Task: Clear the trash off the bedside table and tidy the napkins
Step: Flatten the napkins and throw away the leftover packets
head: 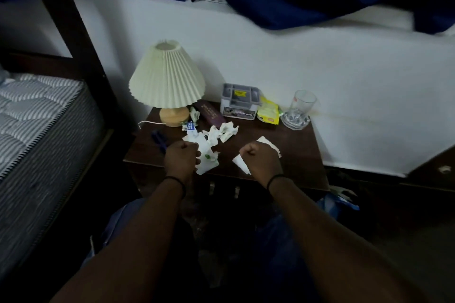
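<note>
Crumpled white napkins (216, 134) lie in a heap in the middle of the dark wooden bedside table (300, 155). A larger crumpled piece (208, 163) sits at the front edge, right beside my left hand (182, 157), which is a closed fist with nothing visible in it. My right hand (259, 157) is also a fist, held over a flat white napkin (269, 144) whose corners stick out on both sides of it. A small blue-and-white wrapper (190, 125) lies near the lamp base.
A pleated lamp (167, 76), a dark case (209, 113), a grey box (240, 102), a yellow packet (269, 112) and a glass (299, 108) line the table's back. A blue object (158, 139) lies at the left. The bed (37, 118) stands to the left.
</note>
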Demonstrator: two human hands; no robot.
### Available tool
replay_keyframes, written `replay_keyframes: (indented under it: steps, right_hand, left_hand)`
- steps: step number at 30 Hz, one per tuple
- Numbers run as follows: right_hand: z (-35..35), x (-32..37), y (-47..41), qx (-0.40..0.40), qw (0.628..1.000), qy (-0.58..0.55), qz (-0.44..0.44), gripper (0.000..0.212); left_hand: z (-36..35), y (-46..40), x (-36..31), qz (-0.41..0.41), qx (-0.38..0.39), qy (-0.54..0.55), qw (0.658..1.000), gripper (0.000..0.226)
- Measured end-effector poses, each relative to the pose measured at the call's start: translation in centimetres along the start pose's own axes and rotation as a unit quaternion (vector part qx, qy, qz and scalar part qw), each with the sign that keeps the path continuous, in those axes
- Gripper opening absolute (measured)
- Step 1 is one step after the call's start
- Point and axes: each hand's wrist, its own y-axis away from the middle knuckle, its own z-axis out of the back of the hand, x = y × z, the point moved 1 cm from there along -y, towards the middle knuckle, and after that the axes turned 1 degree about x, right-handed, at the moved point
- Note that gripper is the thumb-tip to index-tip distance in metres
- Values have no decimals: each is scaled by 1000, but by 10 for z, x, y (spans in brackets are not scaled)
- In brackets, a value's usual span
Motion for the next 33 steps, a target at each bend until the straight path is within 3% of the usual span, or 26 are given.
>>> replay_keyframes:
  steps: [7, 14, 17, 24, 33]
  right_hand:
    - [-28, -11, -20, -74, 994, -74, -10, 19]
    - [-55, 11, -66, -28, 999, -44, 9, 48]
    - [-64, 17, -76, 16, 998, 33, 55, 58]
    - [-84, 14, -97, 3, 969, 225, 104, 53]
    - [-86, 10, -104, -21, 967, 229, 114, 22]
  left_hand:
    - [-3, -30, 3, -7, -41, -28, 999, 15]
    - [-18, -48, 8, -40, -51, -86, 994, 17]
    - [-21, -54, 5, -44, -53, -82, 994, 19]
    - [-25, -64, 7, -30, -48, -59, 997, 21]
    - [-25, -67, 11, -28, -40, -47, 998, 14]
